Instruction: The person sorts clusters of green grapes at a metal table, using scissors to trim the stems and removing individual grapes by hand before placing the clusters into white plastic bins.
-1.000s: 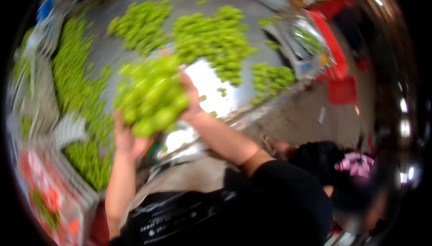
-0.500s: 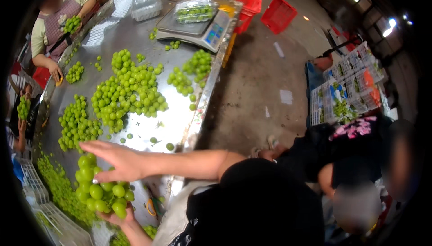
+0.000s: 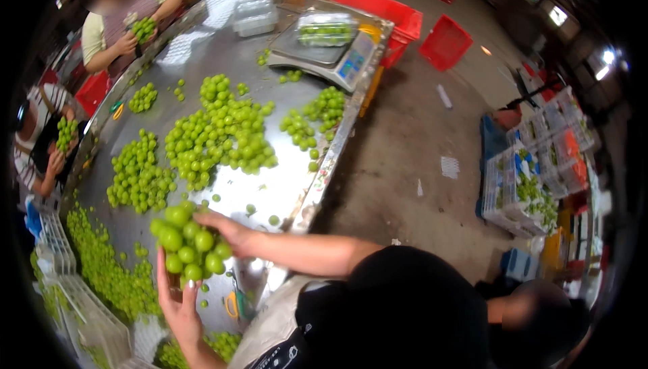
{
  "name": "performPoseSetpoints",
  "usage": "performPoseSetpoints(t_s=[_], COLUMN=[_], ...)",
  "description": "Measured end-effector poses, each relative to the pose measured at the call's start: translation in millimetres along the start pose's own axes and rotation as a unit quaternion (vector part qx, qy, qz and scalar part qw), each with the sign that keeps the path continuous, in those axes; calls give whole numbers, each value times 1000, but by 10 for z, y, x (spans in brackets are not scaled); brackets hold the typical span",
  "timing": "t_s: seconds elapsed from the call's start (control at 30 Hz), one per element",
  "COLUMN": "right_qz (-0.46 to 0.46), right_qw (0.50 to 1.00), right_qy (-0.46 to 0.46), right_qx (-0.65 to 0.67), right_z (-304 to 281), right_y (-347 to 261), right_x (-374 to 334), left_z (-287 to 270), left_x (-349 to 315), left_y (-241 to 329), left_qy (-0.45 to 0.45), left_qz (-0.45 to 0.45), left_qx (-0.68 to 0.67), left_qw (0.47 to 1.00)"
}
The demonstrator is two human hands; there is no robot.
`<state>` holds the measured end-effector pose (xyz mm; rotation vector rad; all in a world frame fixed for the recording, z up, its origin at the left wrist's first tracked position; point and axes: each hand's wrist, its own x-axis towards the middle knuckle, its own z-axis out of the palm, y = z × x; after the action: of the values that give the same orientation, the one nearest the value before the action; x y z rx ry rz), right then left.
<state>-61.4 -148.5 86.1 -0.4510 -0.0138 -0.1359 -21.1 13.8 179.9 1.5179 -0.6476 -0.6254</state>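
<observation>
Both my hands are closed around a bunch of green grapes (image 3: 192,244), lifted above the near part of the metal table (image 3: 270,197). My left hand (image 3: 177,305) supports it from below, with a finger up its left side and the thumb against the lower grapes. From the right, my right hand (image 3: 233,232) grips the upper side, its fingertips partly hidden by the grapes. Scissors (image 3: 234,303) with yellow and green handles lie on the table just beyond the bunch's lower right.
Grape bunches (image 3: 219,133) spread over the table, with loose grapes (image 3: 111,268) at left beside white crates (image 3: 91,318). A scale (image 3: 317,55) bearing a clear grape box (image 3: 327,30) stands at the far end. Two co-workers (image 3: 125,21) hold grapes across the table. Red crates (image 3: 445,42) are beyond.
My right hand has come down from over the bunch to grip its side. The bunch has shifted right and up in view. The co-worker at far left has lifted a hand off the table.
</observation>
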Motion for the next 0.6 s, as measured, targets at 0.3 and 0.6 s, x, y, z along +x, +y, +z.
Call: performPoseSetpoints(t_s=[0.3,0.6], right_qz=[142,113], right_qw=[947,989], right_qy=[-152,-18], right_qx=[246,92], right_z=[-57,-106], right_y=[14,148], right_x=[146,171], left_z=[-71,-79], left_x=[35,5], left_y=[-43,-223], left_qy=[54,135], left_qz=[52,88], left_qx=[117,97], left_qw=[990,982])
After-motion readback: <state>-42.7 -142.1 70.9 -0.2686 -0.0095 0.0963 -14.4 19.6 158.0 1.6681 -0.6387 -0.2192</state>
